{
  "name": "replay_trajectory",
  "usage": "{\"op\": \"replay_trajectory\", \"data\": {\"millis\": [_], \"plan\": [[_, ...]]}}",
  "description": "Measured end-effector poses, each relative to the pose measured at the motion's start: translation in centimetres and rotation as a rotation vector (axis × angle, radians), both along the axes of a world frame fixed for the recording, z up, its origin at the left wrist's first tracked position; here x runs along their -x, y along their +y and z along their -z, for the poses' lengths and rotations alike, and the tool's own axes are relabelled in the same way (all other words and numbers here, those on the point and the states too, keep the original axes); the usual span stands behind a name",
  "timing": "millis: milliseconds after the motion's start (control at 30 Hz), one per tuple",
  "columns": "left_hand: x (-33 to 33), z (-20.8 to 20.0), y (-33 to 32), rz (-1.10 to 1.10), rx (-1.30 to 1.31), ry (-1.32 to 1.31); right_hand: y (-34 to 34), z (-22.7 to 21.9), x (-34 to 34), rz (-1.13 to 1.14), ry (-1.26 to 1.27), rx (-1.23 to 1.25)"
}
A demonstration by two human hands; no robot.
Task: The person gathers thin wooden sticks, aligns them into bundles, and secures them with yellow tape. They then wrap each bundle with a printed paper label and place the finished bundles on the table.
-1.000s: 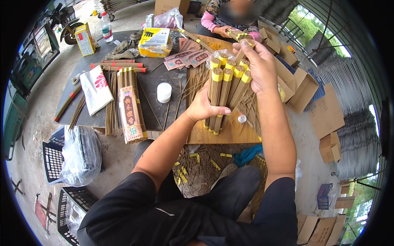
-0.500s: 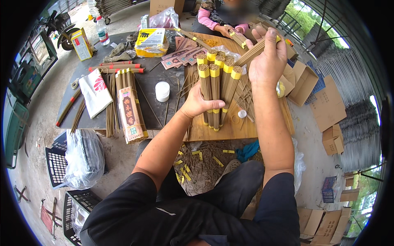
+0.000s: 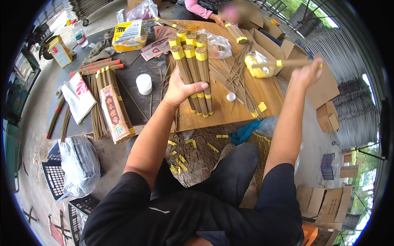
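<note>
My left hand is wrapped round a cluster of several incense stick bundles, which stands upright on the wooden tabletop. Yellow paper bands circle each bundle near the top and again lower down. Out to the right, beyond the table's edge, my raised right hand is closed on the end of a single incense bundle. That bundle points left, nearly level, with a yellow band partway along it. Loose incense sticks lie scattered between the two hands.
A wrapped, labelled incense pack, a white jar and a yellow box occupy the dark tabletop. A yellow plastic packet lies near cardboard boxes. Across the table, a pink-sleeved person's hand is beside another bundle.
My right hand has swung right and toward me, away from the cluster, turning its bundle nearly level. The whole view has shifted rightward. My left hand keeps hold of the upright cluster.
</note>
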State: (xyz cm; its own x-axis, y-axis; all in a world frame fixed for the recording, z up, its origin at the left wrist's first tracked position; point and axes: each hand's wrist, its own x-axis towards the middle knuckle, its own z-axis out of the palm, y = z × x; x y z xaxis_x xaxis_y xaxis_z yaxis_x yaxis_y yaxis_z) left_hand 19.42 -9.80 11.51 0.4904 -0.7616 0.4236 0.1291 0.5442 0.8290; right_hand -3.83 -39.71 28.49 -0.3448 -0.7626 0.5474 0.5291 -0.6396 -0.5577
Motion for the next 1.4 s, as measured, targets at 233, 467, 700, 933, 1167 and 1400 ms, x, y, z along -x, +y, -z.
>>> {"op": "replay_trajectory", "data": {"millis": [233,467,700,933,1167,1400], "plan": [[-0.1,0.6,-0.7,-0.048,-0.026,-0.045,-5.0,13.0,12.4,0.237,-0.257,-0.538],[0.8,-0.2,-0.6,-0.048,-0.010,-0.021,-6.1,21.4,15.2,0.378,-0.454,-0.874],[0.5,0.4,-1.1,-0.042,-0.009,-0.004,-5.4,29.4,18.2,0.173,-0.276,-1.073],[1.0,-0.3,-0.9,-0.053,-0.019,-0.004,-5.7,30.4,19.4,0.011,-0.340,-0.990],[0.3,0.2,-0.4,-0.045,-0.037,-0.014,-2.6,18.8,14.5,0.113,0.003,-0.221],[0.1,1.1,-1.6,-0.060,-0.050,-0.093,9.7,3.3,1.8,-0.099,0.634,0.226]]}}
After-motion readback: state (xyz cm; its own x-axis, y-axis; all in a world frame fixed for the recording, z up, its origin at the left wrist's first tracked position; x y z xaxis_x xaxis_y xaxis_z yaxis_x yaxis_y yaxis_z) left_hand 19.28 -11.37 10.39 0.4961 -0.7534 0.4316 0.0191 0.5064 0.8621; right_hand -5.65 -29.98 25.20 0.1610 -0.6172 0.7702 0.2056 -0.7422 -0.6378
